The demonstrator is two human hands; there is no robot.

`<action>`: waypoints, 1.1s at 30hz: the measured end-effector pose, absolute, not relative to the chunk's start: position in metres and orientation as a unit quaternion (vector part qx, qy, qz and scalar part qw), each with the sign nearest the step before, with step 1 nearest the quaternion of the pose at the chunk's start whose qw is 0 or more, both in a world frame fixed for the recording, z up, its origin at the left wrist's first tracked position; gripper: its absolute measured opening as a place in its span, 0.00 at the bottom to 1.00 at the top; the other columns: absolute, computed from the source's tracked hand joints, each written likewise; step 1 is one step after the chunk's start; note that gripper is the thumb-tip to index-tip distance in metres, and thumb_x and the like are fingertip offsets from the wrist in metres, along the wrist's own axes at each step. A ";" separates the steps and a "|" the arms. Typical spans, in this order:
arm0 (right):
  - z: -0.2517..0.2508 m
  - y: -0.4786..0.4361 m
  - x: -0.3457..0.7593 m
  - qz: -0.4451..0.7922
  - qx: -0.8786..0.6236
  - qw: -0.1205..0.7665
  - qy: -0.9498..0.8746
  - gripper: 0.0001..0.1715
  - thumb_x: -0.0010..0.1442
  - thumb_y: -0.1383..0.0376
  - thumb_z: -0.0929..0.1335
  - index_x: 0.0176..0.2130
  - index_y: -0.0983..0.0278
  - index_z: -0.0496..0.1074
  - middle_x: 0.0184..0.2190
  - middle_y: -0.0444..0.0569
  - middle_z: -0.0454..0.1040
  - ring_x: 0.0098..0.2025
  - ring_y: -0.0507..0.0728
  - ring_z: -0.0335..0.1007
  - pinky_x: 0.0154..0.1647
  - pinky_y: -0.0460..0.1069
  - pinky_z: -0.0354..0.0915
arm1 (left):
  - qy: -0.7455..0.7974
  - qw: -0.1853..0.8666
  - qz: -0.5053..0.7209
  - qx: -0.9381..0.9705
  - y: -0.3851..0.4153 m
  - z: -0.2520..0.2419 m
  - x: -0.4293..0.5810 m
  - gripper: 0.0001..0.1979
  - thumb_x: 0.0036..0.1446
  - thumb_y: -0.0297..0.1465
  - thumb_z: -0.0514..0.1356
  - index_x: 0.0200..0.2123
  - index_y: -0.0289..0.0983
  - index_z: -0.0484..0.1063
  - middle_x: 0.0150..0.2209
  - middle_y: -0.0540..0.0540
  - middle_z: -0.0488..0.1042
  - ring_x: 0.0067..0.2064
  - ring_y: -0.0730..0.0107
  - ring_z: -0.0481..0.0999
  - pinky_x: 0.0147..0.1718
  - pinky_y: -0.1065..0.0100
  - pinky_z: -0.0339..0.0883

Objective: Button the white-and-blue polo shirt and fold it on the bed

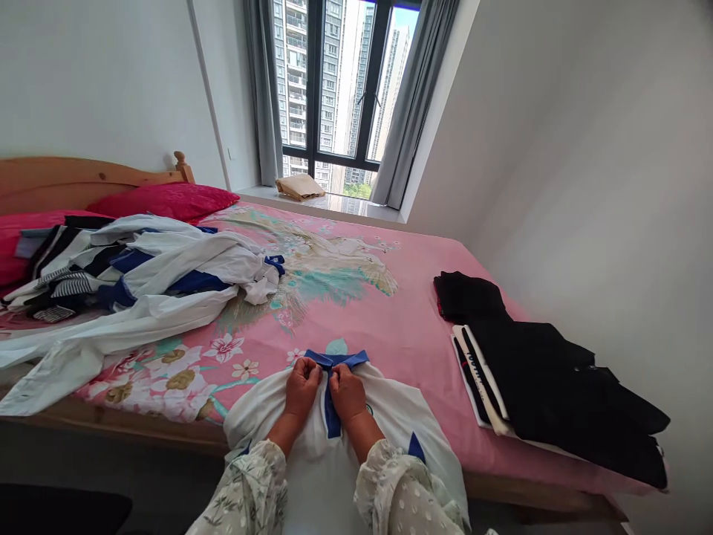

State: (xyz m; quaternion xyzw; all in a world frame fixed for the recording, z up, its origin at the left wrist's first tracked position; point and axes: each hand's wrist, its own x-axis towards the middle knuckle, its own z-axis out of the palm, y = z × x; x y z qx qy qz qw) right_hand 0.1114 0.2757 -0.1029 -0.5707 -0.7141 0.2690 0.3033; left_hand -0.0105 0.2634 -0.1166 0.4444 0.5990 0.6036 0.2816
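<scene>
A white polo shirt [312, 475] with a blue collar and blue placket lies front up at the near edge of the bed, its lower part hanging toward me. My left hand [304, 383] is closed on the shirt just below the left side of the collar. My right hand [346, 390] pinches the shirt at the right side of the blue placket, close to the left one. The fingertips of both hands are partly hidden, so the exact bit of cloth in them is hard to see.
A loose heap of white, blue and black clothes [183, 260] covers the bed's left side, near red pillows [164, 200]. Folded black clothes [549, 371] and folded white ones [482, 379] lie at the right. A tan folded item [299, 187] rests on the windowsill.
</scene>
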 end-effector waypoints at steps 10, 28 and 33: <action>-0.102 0.267 0.124 0.284 -0.543 0.369 -0.698 0.14 0.62 0.66 0.58 0.41 0.63 0.71 0.35 0.48 0.76 0.37 0.54 0.73 0.41 0.46 0.64 | 0.583 0.311 0.594 0.460 0.264 -0.113 -0.012 0.04 0.45 0.31 0.51 0.27 0.40 0.63 0.25 0.51 0.69 0.28 0.70 0.71 0.31 0.67 0.68; -0.069 0.242 0.312 0.240 -0.570 0.333 -0.712 0.03 0.48 0.65 0.60 0.28 0.60 0.59 0.22 0.40 0.60 0.26 0.52 0.58 0.29 0.46 0.57 | 0.704 0.285 0.340 0.555 0.223 -0.072 -0.157 0.08 0.39 0.39 0.61 0.21 0.40 0.69 0.21 0.53 0.70 0.29 0.66 0.68 0.32 0.67 0.59; -0.049 0.182 0.322 0.181 -0.513 0.243 -0.803 0.08 0.47 0.72 0.60 0.31 0.62 0.62 0.29 0.43 0.66 0.31 0.52 0.62 0.34 0.46 0.55 | 0.692 0.360 0.382 0.496 0.217 -0.078 -0.160 0.23 0.39 0.51 0.61 0.31 0.39 0.70 0.28 0.51 0.73 0.33 0.65 0.71 0.33 0.68 0.64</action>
